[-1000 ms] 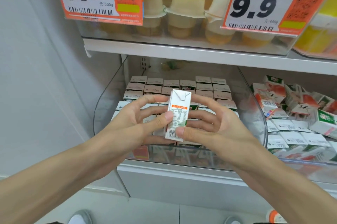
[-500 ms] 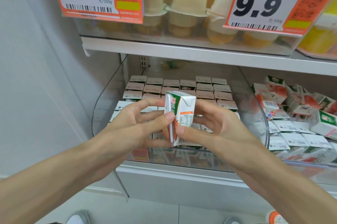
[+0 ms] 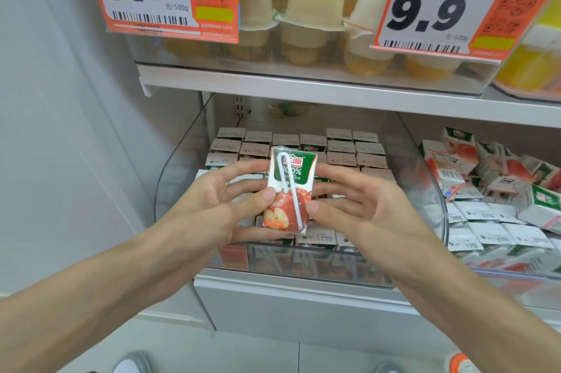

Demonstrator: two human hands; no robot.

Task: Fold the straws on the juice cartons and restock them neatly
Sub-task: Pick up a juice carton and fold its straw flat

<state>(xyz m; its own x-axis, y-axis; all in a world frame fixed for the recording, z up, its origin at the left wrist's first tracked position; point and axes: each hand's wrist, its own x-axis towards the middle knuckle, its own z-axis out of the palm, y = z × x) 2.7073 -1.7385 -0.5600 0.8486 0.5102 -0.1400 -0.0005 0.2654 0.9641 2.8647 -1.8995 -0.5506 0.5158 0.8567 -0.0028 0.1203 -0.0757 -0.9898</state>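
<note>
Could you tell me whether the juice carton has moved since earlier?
Yes: the small red-and-green juice carton has turned in place, its white straw now facing the camera, no nearer the clear plastic bin.

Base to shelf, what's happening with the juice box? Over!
Left hand and right hand both pinching the juice carton, upright. Straw on its front, hooked at top. Above the clear bin; nothing blocking.

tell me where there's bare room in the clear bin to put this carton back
Bare strips run inside the clear bin between the rows of cartons and each side wall. Its middle is hidden by the left hand, right hand and held carton. The right bin is crowded with jumbled cartons.
</note>
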